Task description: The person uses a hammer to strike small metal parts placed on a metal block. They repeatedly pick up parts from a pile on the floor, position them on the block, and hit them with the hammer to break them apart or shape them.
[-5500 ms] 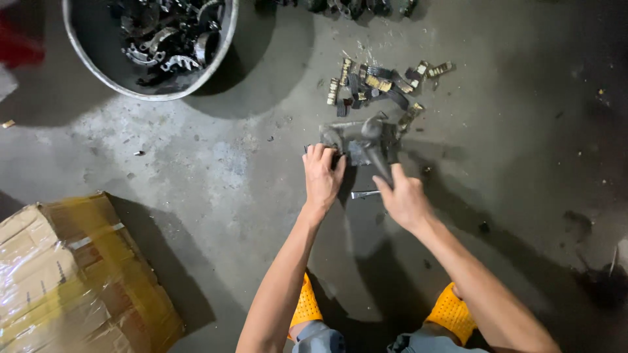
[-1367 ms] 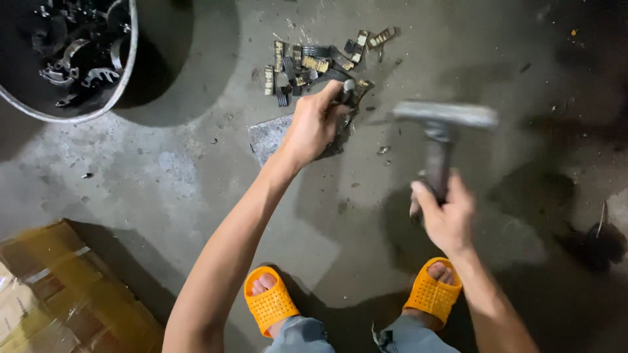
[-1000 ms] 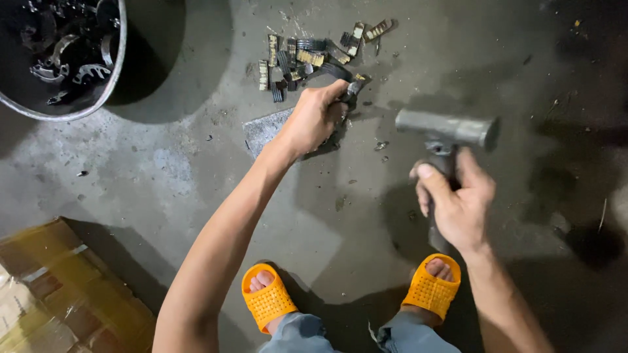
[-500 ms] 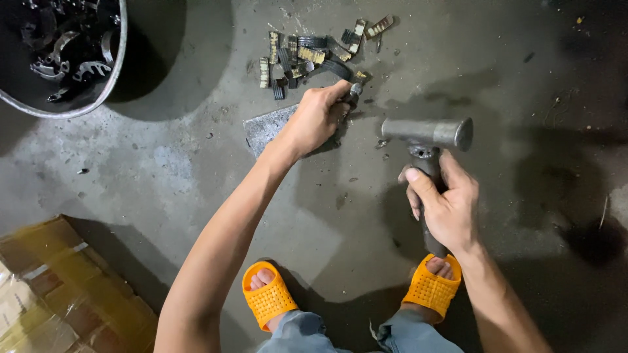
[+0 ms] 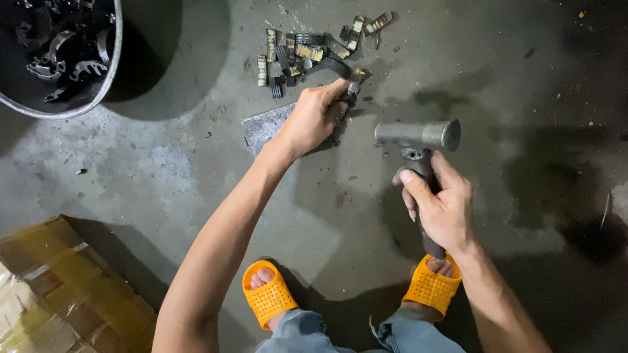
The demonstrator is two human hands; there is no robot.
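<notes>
Far left: round metal tub (image 5: 111, 72) of dark curved parts, sitting at the floor's (image 5: 163, 163) upper left corner, within reach; taped cardboard box (image 5: 59, 294) lying at the lower left corner. Centre: left hand (image 5: 311, 121) closing on a small metal part (image 5: 352, 90), pinning it against a flat plate (image 5: 261, 127) serving as an anvil, just below a heap of scrap pieces (image 5: 307, 49). Right: right hand (image 5: 441, 202) gripping the handle of a hammer (image 5: 418, 134), head hanging above the floor, well apart from the pinned part. Bottom: orange sandals (image 5: 268, 297) bracing the squat.

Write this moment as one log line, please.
left hand: holds small metal part on metal plate | right hand: grips hammer, raised
</notes>
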